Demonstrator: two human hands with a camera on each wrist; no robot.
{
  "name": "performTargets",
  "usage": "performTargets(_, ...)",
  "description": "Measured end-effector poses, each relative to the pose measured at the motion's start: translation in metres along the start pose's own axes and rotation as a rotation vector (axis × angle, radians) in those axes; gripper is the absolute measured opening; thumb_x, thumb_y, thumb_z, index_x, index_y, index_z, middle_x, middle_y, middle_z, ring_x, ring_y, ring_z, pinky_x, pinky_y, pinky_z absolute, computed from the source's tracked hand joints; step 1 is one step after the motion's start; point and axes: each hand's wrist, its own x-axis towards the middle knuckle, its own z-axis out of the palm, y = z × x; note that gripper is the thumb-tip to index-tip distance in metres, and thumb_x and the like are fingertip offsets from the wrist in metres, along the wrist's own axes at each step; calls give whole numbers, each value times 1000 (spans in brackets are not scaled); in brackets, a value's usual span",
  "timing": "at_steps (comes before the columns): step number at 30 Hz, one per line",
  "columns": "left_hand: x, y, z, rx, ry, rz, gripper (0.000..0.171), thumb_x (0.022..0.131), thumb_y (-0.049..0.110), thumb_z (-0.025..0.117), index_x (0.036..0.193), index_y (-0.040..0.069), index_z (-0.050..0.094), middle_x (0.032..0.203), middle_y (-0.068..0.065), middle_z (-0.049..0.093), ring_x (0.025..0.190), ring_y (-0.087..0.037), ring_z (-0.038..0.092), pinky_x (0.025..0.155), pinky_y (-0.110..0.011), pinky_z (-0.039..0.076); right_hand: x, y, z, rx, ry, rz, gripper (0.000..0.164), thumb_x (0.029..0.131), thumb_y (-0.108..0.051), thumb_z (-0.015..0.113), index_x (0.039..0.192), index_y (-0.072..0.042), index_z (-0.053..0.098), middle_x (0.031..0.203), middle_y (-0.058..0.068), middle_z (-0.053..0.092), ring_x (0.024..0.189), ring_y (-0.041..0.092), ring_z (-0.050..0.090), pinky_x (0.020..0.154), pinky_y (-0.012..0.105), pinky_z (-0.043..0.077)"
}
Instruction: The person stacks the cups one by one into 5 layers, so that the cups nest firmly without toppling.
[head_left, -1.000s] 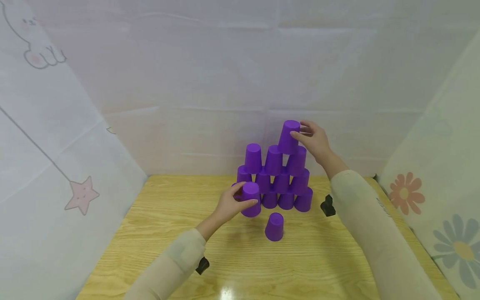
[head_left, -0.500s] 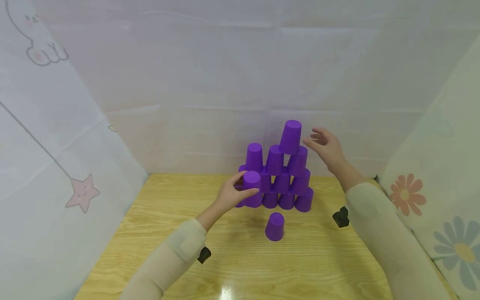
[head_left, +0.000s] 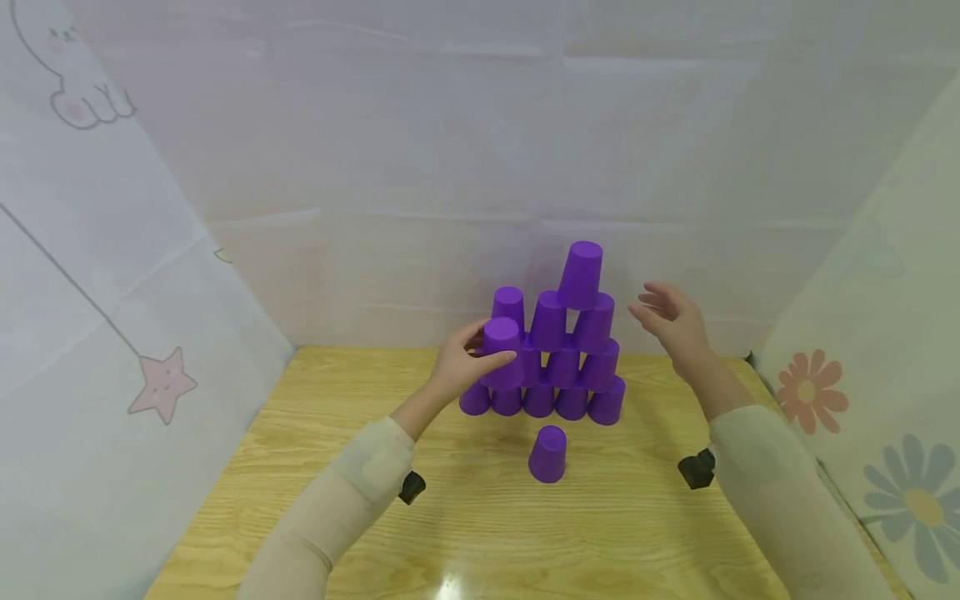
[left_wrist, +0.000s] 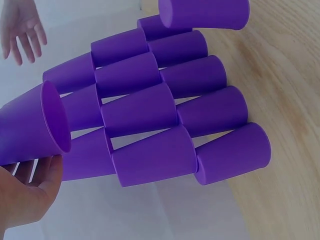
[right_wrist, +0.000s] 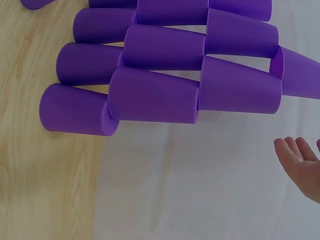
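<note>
Thumb and fingers of my left hand (head_left: 455,367) grip an upside-down purple cup (head_left: 501,357), raised in front of the left side of a tiered stack of purple cups (head_left: 550,322). In the left wrist view the held cup (left_wrist: 22,127) is apart from the third-row cups, its rim facing the stack's side. A single cup (head_left: 581,277) crowns the stack, resting across the two right cups of the third row. To the right of it, my right hand (head_left: 677,329) hovers with relaxed fingers, holding nothing; the right wrist view shows this hand (right_wrist: 304,169) apart from the cups.
One more upside-down purple cup (head_left: 548,456) stands alone on the wooden table (head_left: 337,467), in front of the stack. A pale cloth wall (head_left: 390,167) rises close behind, with printed side walls left and right. Small black devices (head_left: 697,469) hang at both wrists.
My left hand has lifted its cup from near the table to about second-to-third-row height. My right hand has let go of the top cup and drawn away right and down.
</note>
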Motion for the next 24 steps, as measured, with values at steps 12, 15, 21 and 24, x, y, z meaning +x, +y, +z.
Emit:
performTargets(12, 20, 1, 2, 58, -3, -9, 50, 68, 33, 72, 113, 18, 56, 98, 1, 59, 90, -17, 53, 75, -31, 45, -32, 38, -1, -27, 12, 25, 59, 84, -27, 56, 129, 1, 32, 123, 21, 41, 106, 20, 45, 86, 27, 40)
performTargets(15, 24, 4, 3, 63, -4, -24, 52, 68, 34, 72, 114, 18, 55, 99, 1, 59, 91, -17, 52, 76, -32, 45, -41, 52, 1, -14, -5, 49, 58, 84, -27, 56, 130, 1, 32, 124, 20, 40, 106, 19, 45, 86, 25, 40)
performTargets(21, 37, 6, 4, 30, 10, -39, 53, 69, 34, 71, 116, 17, 54, 100, 1, 58, 91, -17, 52, 75, -33, 45, -55, 74, 12, 5, -23, 89, 58, 84, -27, 56, 130, 0, 32, 125, 20, 40, 107, 20, 45, 89, 32, 38)
performTargets(24, 43, 8, 3, 17, 16, -49, 52, 70, 33, 71, 115, 16, 54, 100, 0, 57, 92, -17, 52, 75, -33, 45, -60, 82, 18, 31, -17, 111, 59, 84, -27, 57, 130, 0, 33, 125, 19, 40, 105, 17, 46, 90, 35, 37)
